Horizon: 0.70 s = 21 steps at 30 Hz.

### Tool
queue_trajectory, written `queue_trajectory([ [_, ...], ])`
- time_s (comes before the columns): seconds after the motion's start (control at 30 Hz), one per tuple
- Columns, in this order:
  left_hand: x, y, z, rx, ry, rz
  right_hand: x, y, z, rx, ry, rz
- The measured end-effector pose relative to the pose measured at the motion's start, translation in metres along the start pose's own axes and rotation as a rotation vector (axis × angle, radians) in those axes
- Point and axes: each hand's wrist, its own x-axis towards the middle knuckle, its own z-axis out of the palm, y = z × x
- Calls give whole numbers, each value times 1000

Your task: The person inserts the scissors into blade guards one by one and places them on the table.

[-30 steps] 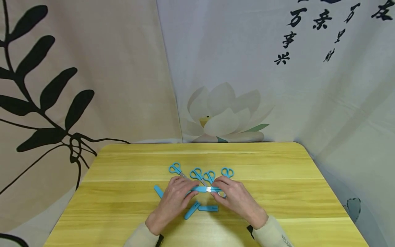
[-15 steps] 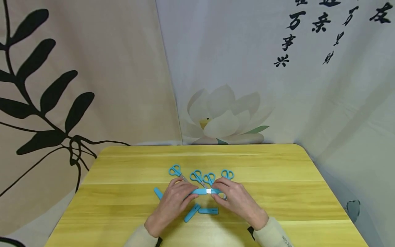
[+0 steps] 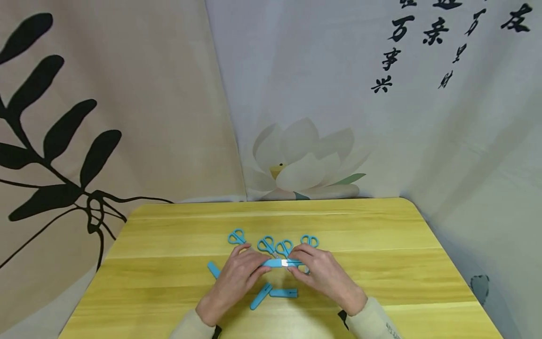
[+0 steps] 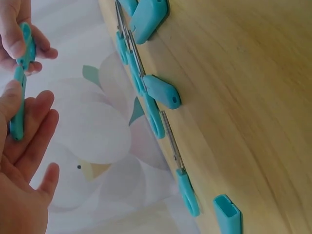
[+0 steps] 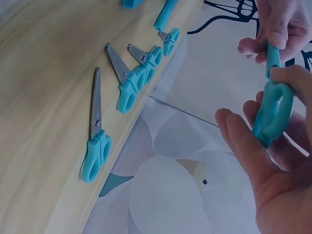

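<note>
My left hand (image 3: pixel 241 273) pinches a blue scissors cover (image 3: pixel 272 263) between thumb and fingers. My right hand (image 3: pixel 323 273) holds a pair of blue-handled scissors (image 5: pixel 278 112) by its loops. The two pieces are in line, blade end toward the cover, with a short pale strip between them in the head view. Both wrist views show cover and handle end to end, held above the table. Beyond the hands lie several more scissors (image 3: pixel 266 245) with bare blades. Nearer me, two loose covers (image 3: pixel 261 296) (image 3: pixel 283 293) lie almost touching; another cover (image 3: pixel 213 270) is partly behind my left hand.
The wooden table (image 3: pixel 381 245) has rounded far corners. Behind it hangs a pale cloth (image 3: pixel 322 94) printed with a flower and black characters. Dark leaves are printed on the cloth at the left.
The head view has shifted slightly, so the table things sit a little lower and further left. Both hands keep their grip on the cover and scissors, with little visible movement.
</note>
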Motion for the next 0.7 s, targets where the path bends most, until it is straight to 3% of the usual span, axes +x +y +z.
queue_trajectory([
  [0.47,0,3,-3,-22,-9,4,1,-4,-2,12,-22,5],
  [0.7,1,4,-6,-104,-40,-76,3,-5,-3,0,-13,-20],
])
